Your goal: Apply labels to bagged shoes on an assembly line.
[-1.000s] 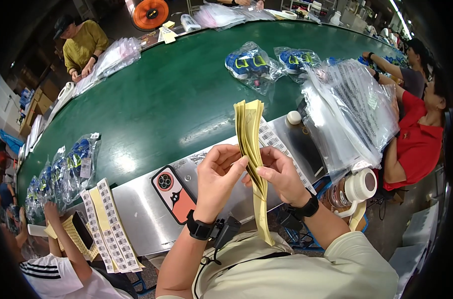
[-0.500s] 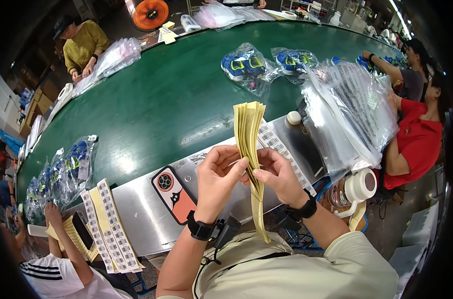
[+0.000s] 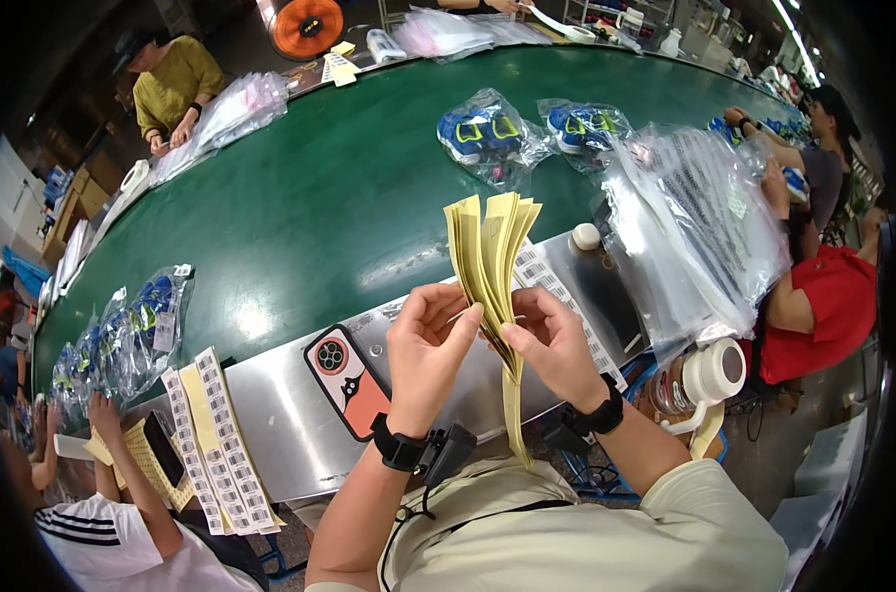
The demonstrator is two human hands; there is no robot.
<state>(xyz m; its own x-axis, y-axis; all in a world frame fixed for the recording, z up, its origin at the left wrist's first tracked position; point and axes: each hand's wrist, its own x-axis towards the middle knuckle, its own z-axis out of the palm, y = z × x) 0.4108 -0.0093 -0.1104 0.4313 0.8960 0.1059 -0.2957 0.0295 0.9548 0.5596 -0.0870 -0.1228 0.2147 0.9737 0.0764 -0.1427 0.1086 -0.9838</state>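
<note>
A person's left hand (image 3: 430, 347) and right hand (image 3: 549, 340) both gripped a fanned bundle of yellow paper strips (image 3: 492, 259), held upright above the near edge of a metal counter (image 3: 300, 434). The left hand's fingers (image 3: 455, 321) pinched the bundle from the left; the right hand's thumb and fingers closed on it from the right. The strips spread at the top, and a few tails hung down below the hands. Each wrist wore a black band.

On the counter just left of the left hand lay a phone (image 3: 351, 381) in an orange case, face down. Farther left, barcode label sheets (image 3: 216, 439) lay at the counter's near edge, beside another person's arm (image 3: 122, 464). More label strips (image 3: 556, 296) lay on the counter behind the bundle. To the right, a roll of tape (image 3: 709, 373) sat near a stack of clear plastic bags (image 3: 694, 222).

Beyond the counter ran a green conveyor belt (image 3: 310, 197). Bagged blue shoes (image 3: 482, 138) lay on its far right part, more bagged shoes (image 3: 132, 331) at its left edge. At the far left, a worker in a yellow shirt (image 3: 177, 89) handled bags.
</note>
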